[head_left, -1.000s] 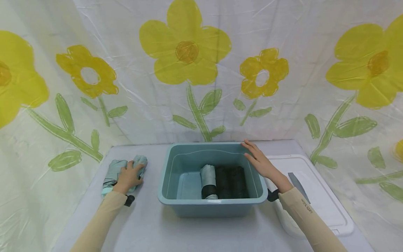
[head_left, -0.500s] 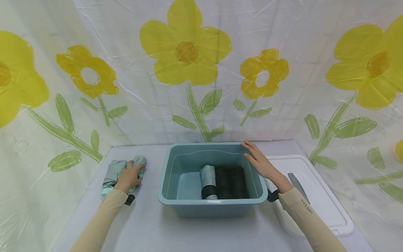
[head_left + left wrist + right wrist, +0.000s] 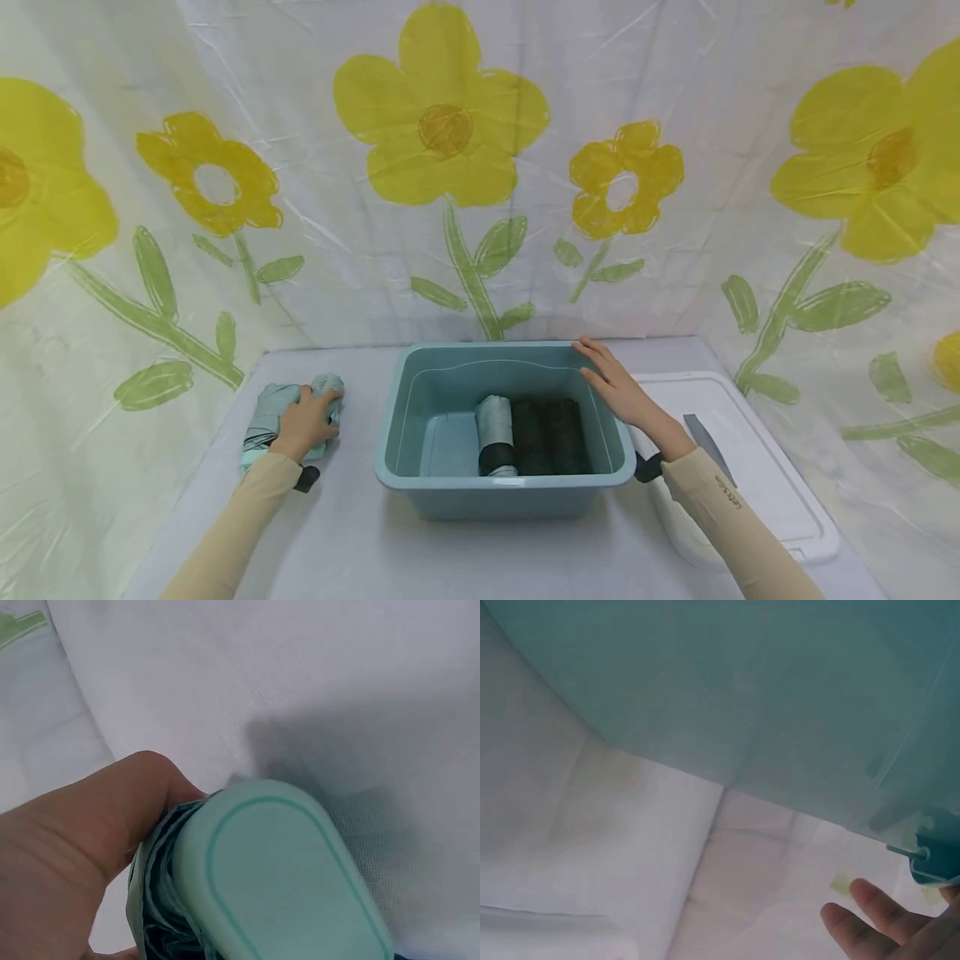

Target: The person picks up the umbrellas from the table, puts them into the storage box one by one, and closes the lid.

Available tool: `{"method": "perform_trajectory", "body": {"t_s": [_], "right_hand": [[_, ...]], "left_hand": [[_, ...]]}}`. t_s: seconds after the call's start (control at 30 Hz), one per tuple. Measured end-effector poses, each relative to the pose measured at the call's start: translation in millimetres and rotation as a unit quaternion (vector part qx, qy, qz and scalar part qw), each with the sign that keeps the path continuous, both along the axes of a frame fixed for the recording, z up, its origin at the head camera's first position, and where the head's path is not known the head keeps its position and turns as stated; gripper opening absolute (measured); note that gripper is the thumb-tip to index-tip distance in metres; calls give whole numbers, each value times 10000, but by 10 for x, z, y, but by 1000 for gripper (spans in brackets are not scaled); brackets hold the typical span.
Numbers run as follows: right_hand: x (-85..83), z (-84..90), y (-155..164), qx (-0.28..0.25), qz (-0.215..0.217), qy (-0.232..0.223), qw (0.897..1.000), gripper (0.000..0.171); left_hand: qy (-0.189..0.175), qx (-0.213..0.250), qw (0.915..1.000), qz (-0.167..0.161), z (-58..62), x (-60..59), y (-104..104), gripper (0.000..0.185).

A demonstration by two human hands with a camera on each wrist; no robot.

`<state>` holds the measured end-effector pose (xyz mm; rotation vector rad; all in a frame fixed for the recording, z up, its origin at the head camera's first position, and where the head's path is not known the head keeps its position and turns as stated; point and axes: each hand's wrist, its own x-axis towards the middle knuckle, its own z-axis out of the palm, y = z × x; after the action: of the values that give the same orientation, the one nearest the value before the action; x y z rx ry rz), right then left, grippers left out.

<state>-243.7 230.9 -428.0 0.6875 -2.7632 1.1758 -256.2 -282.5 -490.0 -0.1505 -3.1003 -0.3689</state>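
Three folded umbrellas, one grey and two black, already lie in the teal tub. The left hand curls around a mint folded umbrella left of the tub on the table, still to go in. The right hand rests flat-fingered on the tub's far right rim.

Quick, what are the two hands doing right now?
Left hand: fingers curled round the mint folded umbrella on the table.
Right hand: open, fingers straight, resting on the teal tub rim, holding nothing.
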Motion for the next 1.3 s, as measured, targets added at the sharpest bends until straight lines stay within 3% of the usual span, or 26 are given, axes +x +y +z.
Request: {"method": "perform_trajectory", "body": {"t_s": [0.5,0.77,1.03,1.17,1.3], "right_hand": [[-1,23,1,-2,-17,-33,10000,48],[4,20,3,27,-20,-42,10000,48],[17,32,-2,-10,0,-55,10000,48],[22,34,-3,-14,-7,-77,10000,48],[13,28,-2,-3,-3,-84,10000,48]], "left_hand": [[63,667,9977,28,214,-2,28,62],[-135,1110,9937,-89,376,18,56,64],[-63,1623,9862,-315,507,11,85,59],[-140,2072,9770,-475,567,40,110,58],[-584,2781,9578,-428,632,61,150,60]]}}
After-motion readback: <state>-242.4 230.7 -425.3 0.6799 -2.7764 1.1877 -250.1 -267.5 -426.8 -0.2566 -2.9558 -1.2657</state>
